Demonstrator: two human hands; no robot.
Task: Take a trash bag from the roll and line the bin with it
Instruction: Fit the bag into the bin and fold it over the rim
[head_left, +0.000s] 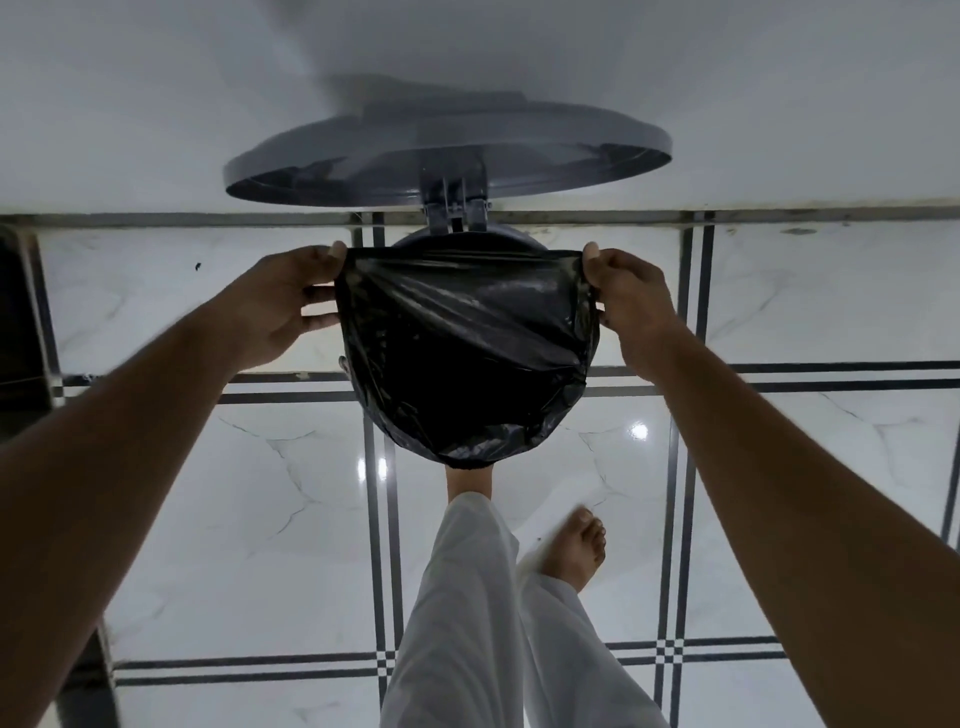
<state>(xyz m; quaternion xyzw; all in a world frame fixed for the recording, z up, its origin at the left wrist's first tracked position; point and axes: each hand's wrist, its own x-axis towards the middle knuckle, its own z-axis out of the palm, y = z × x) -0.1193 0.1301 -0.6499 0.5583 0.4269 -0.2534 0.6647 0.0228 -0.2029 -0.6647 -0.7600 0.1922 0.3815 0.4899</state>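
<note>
The bin (457, 244) is almost wholly hidden by the black trash bag (465, 348), gripped by the left hand (283, 306) and right hand (631, 301) above a glossy tiled floor (249, 493).

The trash bag (467, 358) is thin black plastic film — glossy and creased. The raised bin lid (447, 150) looks like smooth grey plastic, perhaps painted metal. Floor tiles (249, 545) are polished, marble-patterned, mirror-shiny; the trousers (457, 623) are matt white cloth.

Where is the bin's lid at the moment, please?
In the head view the lid stands open at top centre, hinged behind the bin, above the bag stretched between the left hand and right hand.
</note>
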